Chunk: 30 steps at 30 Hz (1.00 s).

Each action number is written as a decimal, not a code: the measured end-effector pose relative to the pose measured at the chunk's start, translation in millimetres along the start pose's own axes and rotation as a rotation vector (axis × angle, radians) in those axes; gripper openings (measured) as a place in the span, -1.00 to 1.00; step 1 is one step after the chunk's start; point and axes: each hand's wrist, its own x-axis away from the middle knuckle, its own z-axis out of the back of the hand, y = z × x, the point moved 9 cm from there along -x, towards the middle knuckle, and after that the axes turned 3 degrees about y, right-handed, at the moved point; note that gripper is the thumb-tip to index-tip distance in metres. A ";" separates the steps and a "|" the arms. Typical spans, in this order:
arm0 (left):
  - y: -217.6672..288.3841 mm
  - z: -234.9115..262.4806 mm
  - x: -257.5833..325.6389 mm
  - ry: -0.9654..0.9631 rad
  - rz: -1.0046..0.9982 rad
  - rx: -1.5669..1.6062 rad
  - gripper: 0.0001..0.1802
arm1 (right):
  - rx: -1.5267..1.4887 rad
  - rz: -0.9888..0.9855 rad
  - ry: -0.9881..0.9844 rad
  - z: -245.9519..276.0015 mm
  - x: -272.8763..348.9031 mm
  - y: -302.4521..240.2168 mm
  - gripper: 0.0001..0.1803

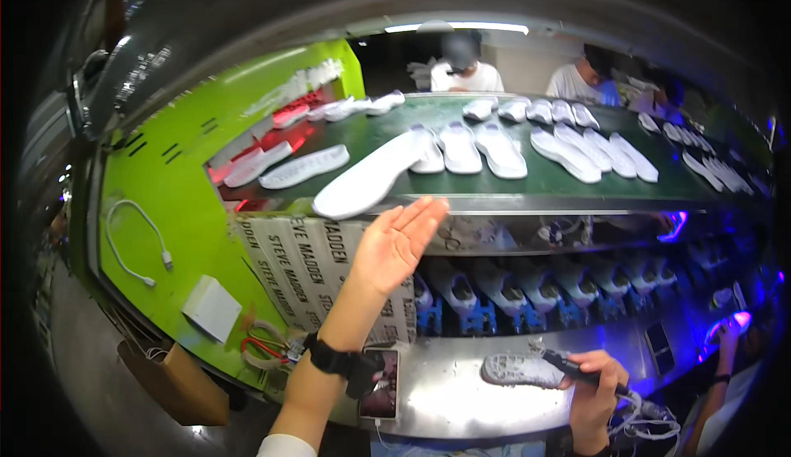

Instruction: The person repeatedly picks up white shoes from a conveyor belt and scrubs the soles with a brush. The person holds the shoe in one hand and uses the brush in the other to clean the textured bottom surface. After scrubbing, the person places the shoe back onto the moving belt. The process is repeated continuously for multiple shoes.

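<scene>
My left hand [399, 247] is open, palm up, with its fingers stretched toward the green conveyor belt [395, 119]. Just beyond its fingertips, a large white shoe sole [367, 181] juts over the belt's near edge. Whether it rests on the belt or is in the air, I cannot tell. Closed round a black pen-like tool [568, 368] with a cord, my right hand [600, 387] is over the metal bench. The tool's tip is by a grey shoe sole [521, 370] with a patterned face, lying next to that hand.
White shoes [460, 150] and soles [565, 157] line the belt. Shoes on blue supports [544, 292] fill the shelf below. A phone [380, 384] is beside my left forearm. A green machine [156, 201] stands left. Co-workers [465, 74] sit across; another person's hand [728, 332] is at right.
</scene>
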 end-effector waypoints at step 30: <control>-55.2 82.6 90.1 0.285 -0.129 -0.620 -0.47 | -0.053 -0.492 0.069 47.9 44.2 51.2 -0.67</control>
